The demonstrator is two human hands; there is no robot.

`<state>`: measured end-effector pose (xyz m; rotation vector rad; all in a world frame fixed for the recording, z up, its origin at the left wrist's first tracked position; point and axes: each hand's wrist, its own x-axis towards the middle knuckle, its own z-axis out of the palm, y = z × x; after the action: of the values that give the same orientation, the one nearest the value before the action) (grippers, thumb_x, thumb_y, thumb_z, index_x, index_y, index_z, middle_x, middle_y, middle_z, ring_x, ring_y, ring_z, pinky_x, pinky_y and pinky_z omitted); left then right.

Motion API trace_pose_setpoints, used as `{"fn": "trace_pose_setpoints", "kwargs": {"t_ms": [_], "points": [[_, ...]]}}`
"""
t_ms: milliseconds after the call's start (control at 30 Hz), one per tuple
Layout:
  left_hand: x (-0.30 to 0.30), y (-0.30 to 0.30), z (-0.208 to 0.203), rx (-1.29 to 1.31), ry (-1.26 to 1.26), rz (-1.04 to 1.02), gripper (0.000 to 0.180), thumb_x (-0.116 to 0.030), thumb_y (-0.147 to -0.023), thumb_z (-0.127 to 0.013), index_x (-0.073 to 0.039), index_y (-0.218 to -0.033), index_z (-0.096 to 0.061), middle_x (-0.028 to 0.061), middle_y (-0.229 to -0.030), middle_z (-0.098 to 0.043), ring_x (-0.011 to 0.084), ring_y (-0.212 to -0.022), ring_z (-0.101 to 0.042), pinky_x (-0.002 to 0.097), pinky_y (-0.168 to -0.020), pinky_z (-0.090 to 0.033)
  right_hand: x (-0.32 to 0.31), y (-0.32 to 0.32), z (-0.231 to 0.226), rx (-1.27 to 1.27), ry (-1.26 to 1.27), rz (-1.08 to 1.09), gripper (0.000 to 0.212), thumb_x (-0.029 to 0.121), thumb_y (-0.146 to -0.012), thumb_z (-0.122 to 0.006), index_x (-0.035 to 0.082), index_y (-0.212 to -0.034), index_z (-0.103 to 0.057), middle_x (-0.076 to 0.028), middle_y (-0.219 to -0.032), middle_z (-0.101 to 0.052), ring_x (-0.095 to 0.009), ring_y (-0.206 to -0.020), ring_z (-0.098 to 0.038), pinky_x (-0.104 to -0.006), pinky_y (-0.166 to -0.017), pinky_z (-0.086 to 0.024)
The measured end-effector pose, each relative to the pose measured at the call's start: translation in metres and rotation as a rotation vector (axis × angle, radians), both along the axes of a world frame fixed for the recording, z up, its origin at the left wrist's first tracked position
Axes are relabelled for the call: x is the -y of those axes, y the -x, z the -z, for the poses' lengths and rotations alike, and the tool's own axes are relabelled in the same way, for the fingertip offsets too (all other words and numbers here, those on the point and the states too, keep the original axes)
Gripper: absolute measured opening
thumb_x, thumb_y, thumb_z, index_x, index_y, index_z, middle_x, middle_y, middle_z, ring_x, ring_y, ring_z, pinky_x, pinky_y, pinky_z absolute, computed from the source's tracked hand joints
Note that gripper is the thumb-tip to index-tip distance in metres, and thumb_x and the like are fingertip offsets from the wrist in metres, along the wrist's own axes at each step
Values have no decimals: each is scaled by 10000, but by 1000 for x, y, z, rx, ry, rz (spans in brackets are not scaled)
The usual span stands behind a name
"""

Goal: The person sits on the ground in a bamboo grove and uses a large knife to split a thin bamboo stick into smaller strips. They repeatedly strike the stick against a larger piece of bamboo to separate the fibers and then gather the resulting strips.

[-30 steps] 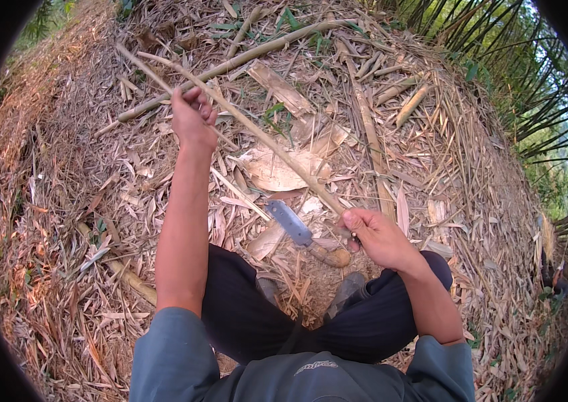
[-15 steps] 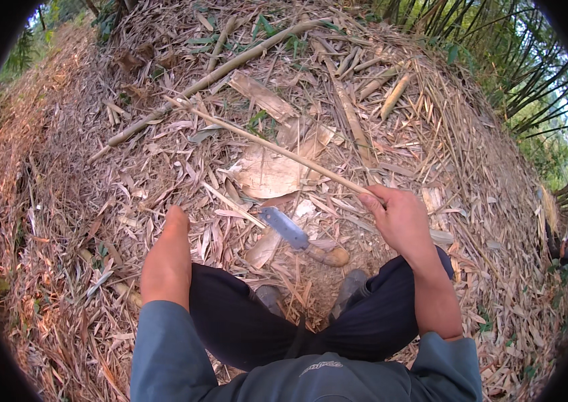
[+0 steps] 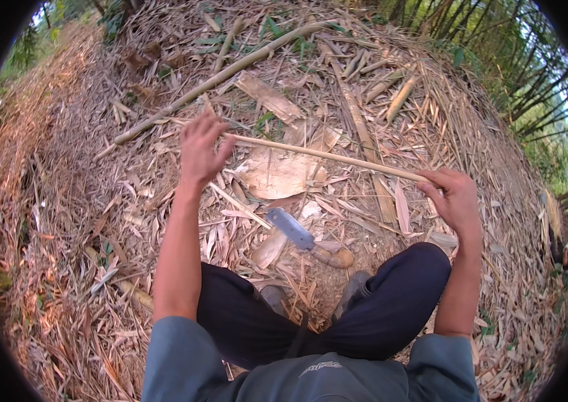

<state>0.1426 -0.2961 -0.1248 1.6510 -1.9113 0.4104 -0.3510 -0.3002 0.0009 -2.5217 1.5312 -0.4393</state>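
A long thin bamboo stick (image 3: 324,155) spans the space in front of me, slanting slightly down to the right. Its right end is pinched in my right hand (image 3: 454,201), fingers closed round it. My left hand (image 3: 202,149) reaches over the stick's far left part, thumb and fingers apart; whether it touches the stick I cannot tell. Below the stick, a broad-bladed machete (image 3: 290,229) with a wooden handle lies on the ground before my feet, blade pointing up and left. A pale split strip (image 3: 240,206) rests just left of the blade.
Flat pale bamboo sheaths (image 3: 277,175) lie beyond the machete. A thick bamboo pole (image 3: 230,72) crosses the ground farther off, with shorter pieces (image 3: 401,99) to its right. Dry leaves cover the slope, and bamboo stalks (image 3: 538,87) stand at upper right.
My left hand has swung forward from beside my knee to the stick's far part. My right hand has shifted right and slightly up, bringing the stick to a flatter slant.
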Motion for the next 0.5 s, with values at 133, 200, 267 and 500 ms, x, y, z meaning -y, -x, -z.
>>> {"fn": "trace_pose_setpoints", "kwargs": {"t_ms": [133,200,267,500], "points": [[-1,73,-13,65,-381,208,400,-484,-856,-661,-85,-857,-696,109,-947,-678,256,-1032,-625,461,-1031,-315,-28,69,2,-128,66,87,248,336,-849,-732,117,-964,-747,-78,-748,-644,-290,-658,-610,-393,-612,-464],[-5,92,-11,60,-573,276,390,-450,-813,-710,-65,-769,-663,96,-823,-669,261,-934,-651,451,-987,-328,-47,94,14,-115,29,84,253,345,-857,-721,117,-966,-728,-80,-774,-652,-301,-669,-606,-397,-622,-463],[-6,104,-2,47,-662,406,466,-503,-804,-708,-53,-700,-653,129,-647,-621,325,-730,-647,449,-822,-443,-66,116,24,-201,14,130,266,341,-873,-699,92,-965,-673,-89,-811,-659,-330,-737,-605,-422,-695,-451],[-27,125,-11,63,-821,437,533,-559,-823,-684,-49,-669,-648,151,-599,-610,361,-603,-617,456,-595,-485,-104,128,27,-248,6,210,272,328,-872,-693,70,-944,-646,-86,-813,-631,-310,-776,-590,-418,-734,-416]]}}
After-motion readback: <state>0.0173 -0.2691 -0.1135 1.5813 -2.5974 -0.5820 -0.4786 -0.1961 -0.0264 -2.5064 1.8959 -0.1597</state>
